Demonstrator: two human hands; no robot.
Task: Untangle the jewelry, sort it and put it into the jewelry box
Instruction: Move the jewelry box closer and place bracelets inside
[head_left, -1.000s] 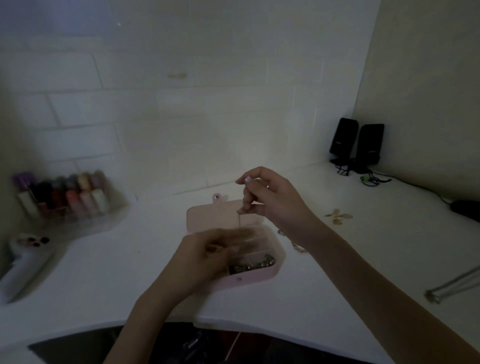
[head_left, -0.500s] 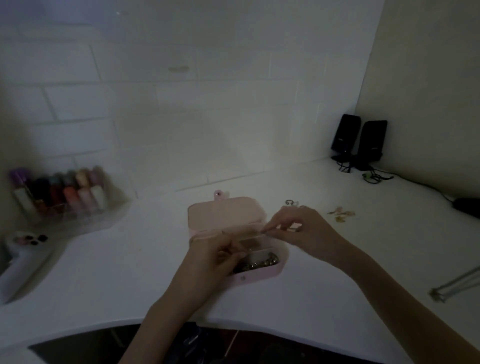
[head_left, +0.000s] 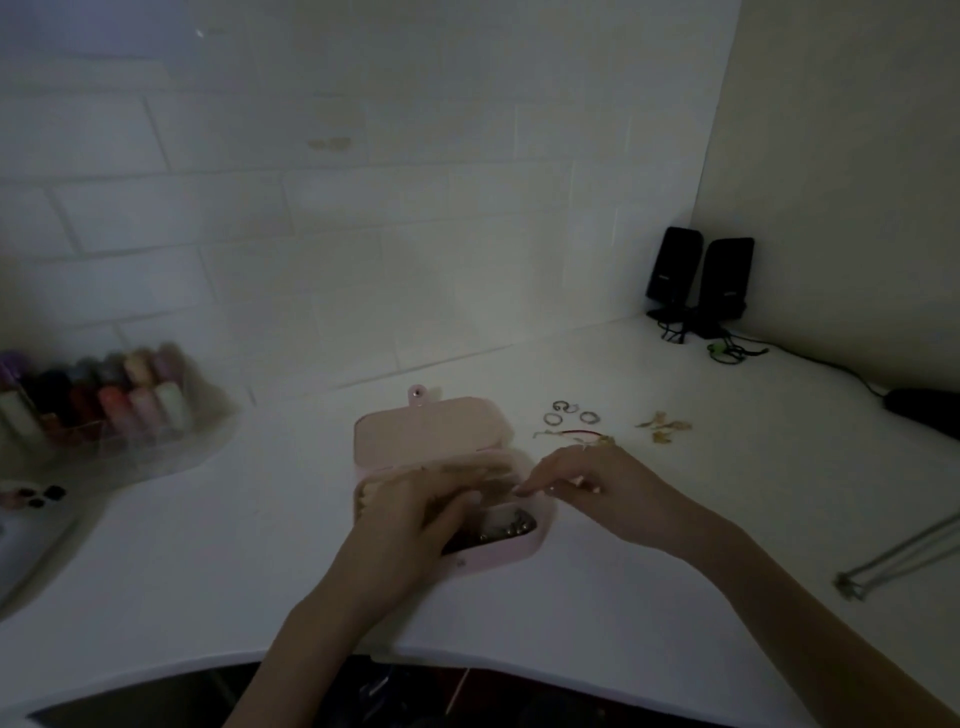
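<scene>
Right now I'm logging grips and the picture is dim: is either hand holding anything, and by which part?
It cannot be told. Both the left hand and the right hand are blurred, fingers over the open pink jewelry box; no held piece shows.

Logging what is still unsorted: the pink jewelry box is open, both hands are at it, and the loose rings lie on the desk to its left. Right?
Not quite. The head view shows the rings on the desk to the right of the box, not left. The rest holds: the box is open and both the left hand and right hand are at it.
</scene>
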